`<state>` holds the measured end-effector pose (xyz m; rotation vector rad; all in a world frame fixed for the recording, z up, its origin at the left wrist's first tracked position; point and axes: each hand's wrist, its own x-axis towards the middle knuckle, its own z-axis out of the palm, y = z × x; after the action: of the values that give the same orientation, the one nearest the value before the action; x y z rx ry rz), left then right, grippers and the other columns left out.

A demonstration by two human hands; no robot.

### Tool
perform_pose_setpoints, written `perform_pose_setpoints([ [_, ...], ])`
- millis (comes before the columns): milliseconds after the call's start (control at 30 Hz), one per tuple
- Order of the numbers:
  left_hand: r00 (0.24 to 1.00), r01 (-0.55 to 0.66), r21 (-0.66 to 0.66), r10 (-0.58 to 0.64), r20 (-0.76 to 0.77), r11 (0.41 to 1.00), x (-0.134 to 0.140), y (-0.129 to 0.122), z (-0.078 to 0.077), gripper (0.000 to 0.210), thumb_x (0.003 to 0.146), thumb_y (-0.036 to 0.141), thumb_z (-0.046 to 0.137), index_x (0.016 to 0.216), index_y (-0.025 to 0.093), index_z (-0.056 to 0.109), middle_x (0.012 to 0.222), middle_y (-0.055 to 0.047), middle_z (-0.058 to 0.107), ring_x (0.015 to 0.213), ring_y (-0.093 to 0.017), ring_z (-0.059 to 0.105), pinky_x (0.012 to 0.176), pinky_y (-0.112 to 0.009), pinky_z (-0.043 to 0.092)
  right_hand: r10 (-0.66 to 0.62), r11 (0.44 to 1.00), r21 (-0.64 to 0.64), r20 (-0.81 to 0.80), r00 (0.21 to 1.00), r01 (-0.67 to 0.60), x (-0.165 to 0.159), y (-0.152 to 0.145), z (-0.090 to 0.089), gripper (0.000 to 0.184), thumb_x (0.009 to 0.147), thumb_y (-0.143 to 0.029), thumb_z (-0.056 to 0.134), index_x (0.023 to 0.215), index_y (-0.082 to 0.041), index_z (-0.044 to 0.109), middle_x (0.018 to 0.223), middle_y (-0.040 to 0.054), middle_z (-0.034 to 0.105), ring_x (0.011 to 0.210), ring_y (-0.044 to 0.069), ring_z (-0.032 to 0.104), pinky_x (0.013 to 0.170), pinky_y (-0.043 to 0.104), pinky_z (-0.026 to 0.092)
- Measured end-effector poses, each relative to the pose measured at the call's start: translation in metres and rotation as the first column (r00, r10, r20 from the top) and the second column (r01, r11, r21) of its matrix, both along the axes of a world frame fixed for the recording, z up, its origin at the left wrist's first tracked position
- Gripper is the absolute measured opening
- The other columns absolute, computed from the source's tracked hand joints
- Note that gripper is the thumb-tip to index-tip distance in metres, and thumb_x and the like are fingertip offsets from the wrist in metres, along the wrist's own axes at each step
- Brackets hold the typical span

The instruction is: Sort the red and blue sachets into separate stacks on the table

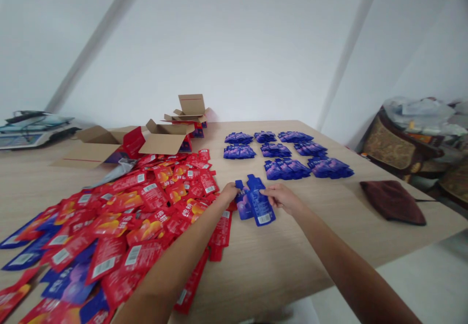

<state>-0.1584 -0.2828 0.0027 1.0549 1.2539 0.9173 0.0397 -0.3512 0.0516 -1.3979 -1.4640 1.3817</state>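
In the middle of the head view, my left hand (228,193) pinches a blue pouch (243,206) with a purple print. My right hand (282,197) grips a second blue pouch (263,212), its barcode side facing up. The right pouch partly overlaps the left one, and both are just above or on the table; I cannot tell which. Beyond my hands lie fanned groups of blue pouches (239,151) in rows. To the left spreads a big heap of red pouches (146,226), with some blue pouches (71,282) mixed in.
Open cardboard boxes (164,141) stand behind the red heap. A dark brown cloth (393,201) lies on the table (285,270) at right. At far left is a flat device with papers (32,129). A chair piled with bags (395,138) stands beyond the right edge.
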Motion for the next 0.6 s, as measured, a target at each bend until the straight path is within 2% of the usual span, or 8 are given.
perform_pose_setpoints([
  [133,0.995,-0.003,-0.006,0.004,0.100,1.000,0.008,-0.011,-0.007,0.015,0.079,0.025,0.056,0.071,0.014,0.063,0.060,-0.003,0.065,0.054,-0.014,0.060,0.058,-0.026,0.049,-0.117,0.993,0.023,0.123,0.986,0.115,-0.031,0.019,-0.036,0.032,0.076,-0.041,0.054,0.053,-0.021,0.047,0.041,-0.0020,0.055,0.032,0.009,0.042,0.035,0.021,0.025],
  [200,0.989,0.009,0.023,-0.012,0.148,1.000,0.009,-0.015,-0.008,0.011,0.076,0.023,0.061,0.072,0.013,0.064,0.063,-0.004,0.066,0.056,-0.014,0.061,0.061,-0.027,0.050,-0.154,0.987,0.068,0.166,0.974,0.144,-0.039,0.026,-0.045,0.028,0.079,-0.040,0.050,0.059,-0.020,0.051,0.047,-0.0002,0.059,0.038,0.012,0.049,0.040,0.023,0.033],
  [300,0.986,-0.038,0.070,0.026,0.164,0.997,0.008,-0.018,-0.011,0.008,0.063,0.010,0.069,0.067,0.013,0.063,0.062,-0.002,0.066,0.056,-0.013,0.060,0.064,-0.025,0.049,-0.274,0.949,0.225,0.237,0.932,0.221,-0.037,0.033,-0.048,0.020,0.081,-0.035,0.050,0.085,-0.018,0.060,0.080,0.0085,0.070,0.073,0.020,0.064,0.064,0.029,0.046],
  [367,0.984,-0.106,0.085,0.093,0.152,0.991,0.007,-0.016,-0.013,0.014,0.061,0.007,0.069,0.067,0.015,0.060,0.062,-0.001,0.065,0.058,-0.013,0.060,0.064,-0.024,0.048,-0.387,0.892,0.378,0.359,0.849,0.246,-0.031,0.039,-0.049,0.034,0.075,-0.031,0.059,0.105,-0.014,0.058,0.109,0.0170,0.064,0.104,0.026,0.058,0.083,0.034,0.043],
  [400,0.981,-0.142,0.093,0.128,0.146,0.985,0.007,-0.015,-0.013,0.015,0.061,0.006,0.069,0.067,0.016,0.058,0.062,0.000,0.064,0.058,-0.013,0.060,0.064,-0.024,0.048,-0.420,0.875,0.425,0.431,0.799,0.231,-0.028,0.042,-0.050,0.044,0.070,-0.029,0.064,0.110,-0.012,0.056,0.117,0.0205,0.060,0.112,0.029,0.053,0.089,0.036,0.040],
  [467,0.973,-0.203,0.107,0.188,0.136,0.973,0.006,-0.013,-0.014,0.018,0.063,0.008,0.069,0.069,0.017,0.055,0.061,0.002,0.062,0.057,-0.012,0.059,0.063,-0.023,0.047,-0.414,0.884,0.430,0.542,0.731,0.182,-0.023,0.047,-0.052,0.051,0.062,-0.027,0.071,0.109,-0.010,0.057,0.115,0.0229,0.060,0.112,0.033,0.053,0.089,0.037,0.039],
  [533,0.967,-0.237,0.116,0.222,0.128,0.965,0.005,-0.011,-0.014,0.019,0.064,0.011,0.069,0.073,0.018,0.054,0.060,0.004,0.060,0.056,-0.012,0.058,0.061,-0.023,0.047,-0.355,0.915,0.372,0.567,0.743,0.154,-0.021,0.051,-0.053,0.042,0.061,-0.027,0.071,0.099,-0.014,0.060,0.102,0.0173,0.067,0.101,0.031,0.060,0.081,0.035,0.042],
  [600,0.963,-0.257,0.123,0.242,0.121,0.959,0.004,-0.010,-0.014,0.020,0.064,0.014,0.070,0.077,0.019,0.054,0.062,0.004,0.061,0.056,-0.012,0.059,0.059,-0.023,0.046,-0.338,0.921,0.361,0.546,0.767,0.148,-0.019,0.051,-0.051,0.027,0.063,-0.027,0.068,0.088,-0.018,0.061,0.089,0.0105,0.069,0.089,0.027,0.063,0.074,0.032,0.043],
])
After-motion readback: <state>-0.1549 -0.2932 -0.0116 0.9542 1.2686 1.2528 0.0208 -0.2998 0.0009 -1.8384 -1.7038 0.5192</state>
